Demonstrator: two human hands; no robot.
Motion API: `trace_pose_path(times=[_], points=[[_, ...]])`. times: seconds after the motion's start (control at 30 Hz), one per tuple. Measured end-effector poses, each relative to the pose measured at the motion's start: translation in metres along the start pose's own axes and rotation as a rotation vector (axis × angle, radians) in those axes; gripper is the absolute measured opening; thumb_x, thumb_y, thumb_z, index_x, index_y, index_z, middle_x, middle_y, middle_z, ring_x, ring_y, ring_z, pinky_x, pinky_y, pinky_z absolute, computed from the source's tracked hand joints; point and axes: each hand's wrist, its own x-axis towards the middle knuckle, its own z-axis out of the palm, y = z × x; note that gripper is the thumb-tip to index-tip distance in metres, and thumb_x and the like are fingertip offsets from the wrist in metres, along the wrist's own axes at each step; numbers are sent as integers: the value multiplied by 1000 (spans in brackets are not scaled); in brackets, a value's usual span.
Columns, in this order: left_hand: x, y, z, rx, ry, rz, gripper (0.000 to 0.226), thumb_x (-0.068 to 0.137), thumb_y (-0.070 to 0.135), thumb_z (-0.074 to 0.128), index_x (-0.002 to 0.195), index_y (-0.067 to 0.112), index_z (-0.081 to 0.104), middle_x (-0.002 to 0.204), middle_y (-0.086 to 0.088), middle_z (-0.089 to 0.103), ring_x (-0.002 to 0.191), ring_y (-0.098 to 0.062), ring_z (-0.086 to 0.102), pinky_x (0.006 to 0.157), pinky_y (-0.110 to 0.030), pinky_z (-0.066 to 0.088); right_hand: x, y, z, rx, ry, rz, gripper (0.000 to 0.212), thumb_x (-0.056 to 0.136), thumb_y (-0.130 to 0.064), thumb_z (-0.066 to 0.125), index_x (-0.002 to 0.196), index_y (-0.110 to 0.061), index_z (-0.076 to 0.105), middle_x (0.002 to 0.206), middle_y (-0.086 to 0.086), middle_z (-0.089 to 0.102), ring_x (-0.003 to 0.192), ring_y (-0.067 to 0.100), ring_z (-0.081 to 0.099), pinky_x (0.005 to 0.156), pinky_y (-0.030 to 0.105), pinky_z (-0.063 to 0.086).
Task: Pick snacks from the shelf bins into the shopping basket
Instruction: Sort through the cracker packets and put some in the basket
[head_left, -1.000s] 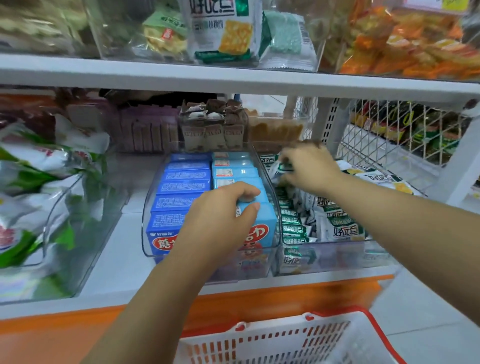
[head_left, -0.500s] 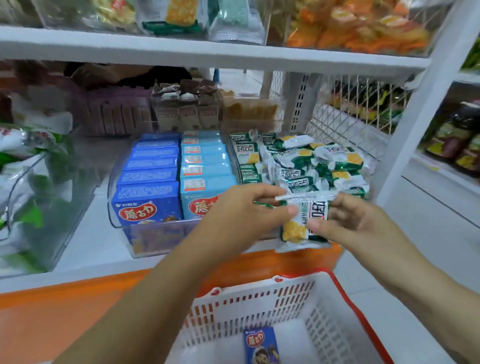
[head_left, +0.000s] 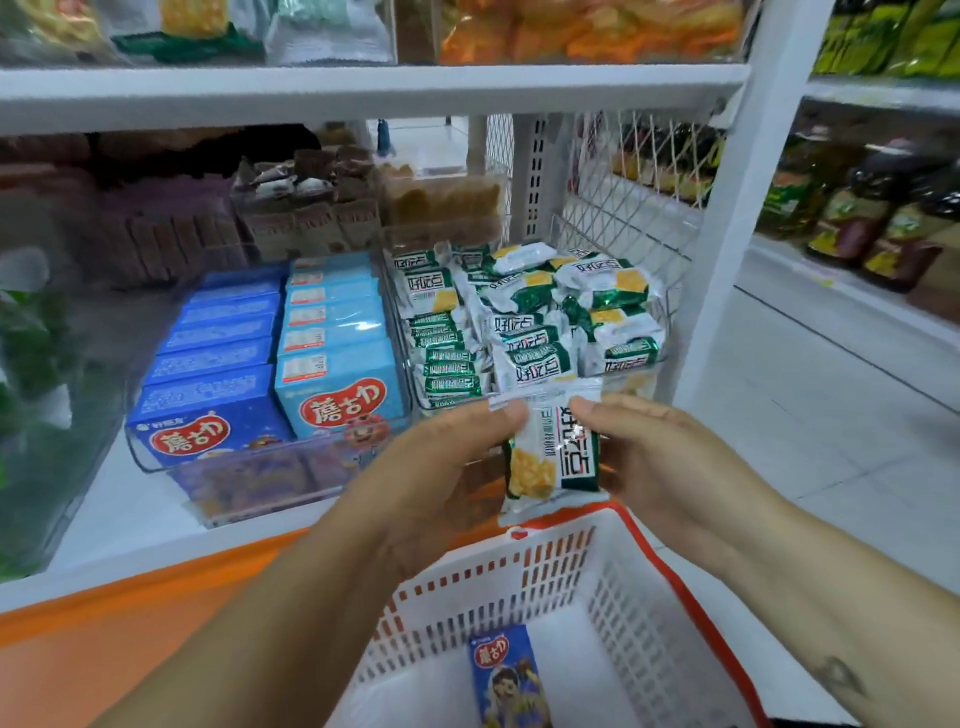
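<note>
Two hands: left hand (head_left: 447, 467) and right hand (head_left: 670, 467) both grasp one cracker packet (head_left: 550, 457), held in the air between them.
Packet: white wrapper with green bands, bold lettering and a picture of yellow crackers; crimped seals at both ends; hanging upright, long side vertical.
Left hand: thumb and forefinger pinch the left end of the top seal; forearm reaches in from lower left.
Right hand: thumb on the seal's right end, fingers behind the packet's right edge.
Position: packet above the far rim of the basket (head_left: 519, 582), in front of the shelf (head_left: 130, 509) edge.
Basket: white lattice walls, red rim; one blue box (head_left: 506, 675) lies on its floor.
Shelf: matching packets (head_left: 524, 332) heaped in a clear bin just behind the hands; rows of blue boxes (head_left: 337, 332) beside them on the left.
</note>
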Motion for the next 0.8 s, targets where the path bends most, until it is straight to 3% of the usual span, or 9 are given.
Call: trace_pose_path(times=[0.23,0.37,0.47,0.53,0.63,0.7,0.8], points=[[-2,2,4,-57,87,-16,23,92,26,56,78,17,72,88,-6,75,76,-18,72,72,-34,54,2,2,0,-72,8,-33,36,72,-33,66,96,-6,70,96,12,74,86,21,71,77,31,50],[-4,7,2,-53,140,11,23,95,28,52,87,17,71,84,-3,75,72,-16,70,68,-32,55,5,-2,-1,-254,-61,-40,63,63,-42,75,115,-9,67,108,7,72,100,23,68,95,39,50],[-4,10,-1,-46,144,22,25,95,31,53,79,18,68,81,-2,75,73,-17,70,60,-30,55,6,-5,-3,-299,-63,-43,53,73,-40,76,102,4,67,111,31,61,93,41,59,90,38,49],[-6,12,-3,-41,115,17,24,94,32,53,81,19,68,77,1,74,68,-13,71,56,-28,56,6,-6,-6,-263,-30,-45,51,77,-37,71,99,9,63,112,38,54,84,32,50,81,32,47],[-7,12,-4,-5,55,23,17,87,26,58,94,14,68,76,3,74,68,-12,71,64,-30,60,5,-9,-7,-176,13,-25,37,75,-32,64,95,-2,70,103,25,68,79,26,59,82,30,50],[-6,11,-7,13,26,33,24,77,20,64,98,10,68,80,-2,75,69,-12,71,67,-27,60,4,-10,-7,-129,28,-23,30,74,-30,62,92,-8,71,94,15,73,70,20,68,80,29,55],[-4,9,-10,40,39,73,37,64,10,68,100,8,68,85,-7,75,75,-15,72,68,-25,60,5,-10,-8,-115,52,-17,28,73,-31,62,91,-11,71,93,12,74,71,19,70,81,32,55]])
